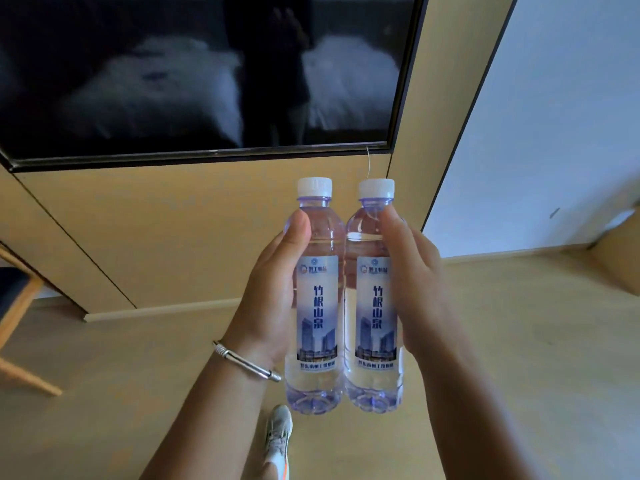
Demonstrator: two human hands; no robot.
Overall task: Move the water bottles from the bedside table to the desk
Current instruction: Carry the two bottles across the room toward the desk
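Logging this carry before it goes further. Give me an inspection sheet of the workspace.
Surface: wooden floor; no desk or bedside table in view.
Job's things: left bottle and right bottle, upright, side by side, caps on, held in the air.
Clutter: nothing seen.
Grips: left hand curled round the left bottle, bracelet on its wrist; right hand curled round the right bottle.
Cables: thin cord hanging below the television.
Surroundings: wood wall panel, white wall, chair at left, shoe below.
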